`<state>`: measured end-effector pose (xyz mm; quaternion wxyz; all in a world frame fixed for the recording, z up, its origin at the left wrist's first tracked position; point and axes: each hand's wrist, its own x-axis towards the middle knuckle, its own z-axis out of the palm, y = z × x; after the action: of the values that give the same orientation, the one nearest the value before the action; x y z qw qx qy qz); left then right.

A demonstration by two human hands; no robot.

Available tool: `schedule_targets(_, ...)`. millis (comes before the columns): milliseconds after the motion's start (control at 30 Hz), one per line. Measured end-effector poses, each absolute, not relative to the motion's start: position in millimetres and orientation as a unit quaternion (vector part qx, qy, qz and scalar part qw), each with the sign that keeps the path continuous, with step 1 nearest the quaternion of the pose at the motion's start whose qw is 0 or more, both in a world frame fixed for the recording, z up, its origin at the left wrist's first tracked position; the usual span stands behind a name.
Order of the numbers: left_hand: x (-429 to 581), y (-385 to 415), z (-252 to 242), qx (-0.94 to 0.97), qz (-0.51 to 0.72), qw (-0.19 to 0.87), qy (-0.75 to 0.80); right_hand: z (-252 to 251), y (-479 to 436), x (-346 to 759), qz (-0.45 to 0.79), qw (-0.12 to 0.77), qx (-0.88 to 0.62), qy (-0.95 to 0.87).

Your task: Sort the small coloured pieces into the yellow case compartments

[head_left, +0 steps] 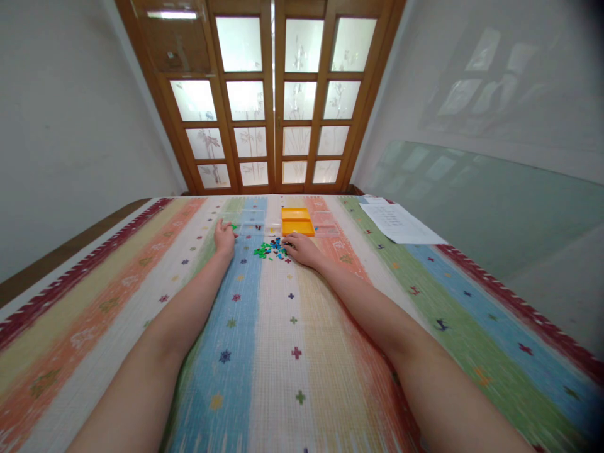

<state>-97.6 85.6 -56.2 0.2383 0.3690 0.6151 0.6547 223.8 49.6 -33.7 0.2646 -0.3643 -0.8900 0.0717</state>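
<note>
A small heap of tiny coloured pieces (267, 250), mostly green and blue with some dark ones, lies on the striped tablecloth (278, 327). At its right edge is my right hand (302, 248), its fingers bent down and closed at the pieces; what they pinch is too small to make out. My left hand (224, 238) is over the left end of a row of clear plastic trays (249, 218). Its fingers are apart, and a few green bits show beside them in the tray. Small dark pieces sit in the compartment to the right.
An open yellow box (298, 222) stands just behind the heap, with another clear tray (326, 221) to its right. Printed paper sheets (401, 223) lie at the table's right side. A wooden door with glass panes (274, 100) rises beyond the far edge, between white walls.
</note>
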Motion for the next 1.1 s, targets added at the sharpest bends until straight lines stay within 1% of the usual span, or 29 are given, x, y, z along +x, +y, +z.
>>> schedule_targets(133,-95,82,-53,0.387,0.632,0.213,0.637,-33,49,224,0.074,0.265,-0.363,-0.89)
schedule_targets(267,-86,73,-45,0.466,0.585,0.176,0.64,-33,49,224,0.073,0.267,-0.362,-0.89)
schedule_targets(500,-61,51,-34,0.697,0.434,0.111,0.559,-34,49,224,0.075,0.269,-0.361,-0.89)
schedule_targets(600,-52,43,-31,0.762,0.364,0.1,0.525,-33,48,223,0.074,0.27,-0.366,-0.887)
schedule_targets(700,-47,38,-28,0.792,0.323,0.1,0.508,-32,48,223,0.073,0.268,-0.369,-0.887)
schedule_targets(867,-38,35,-26,0.83,0.289,0.088,0.468,-33,49,223,0.079,0.268,-0.368,-0.887)
schedule_targets(1100,-25,32,-35,0.879,0.23,0.077,0.411,-34,50,224,0.076,0.285,-0.37,-0.881)
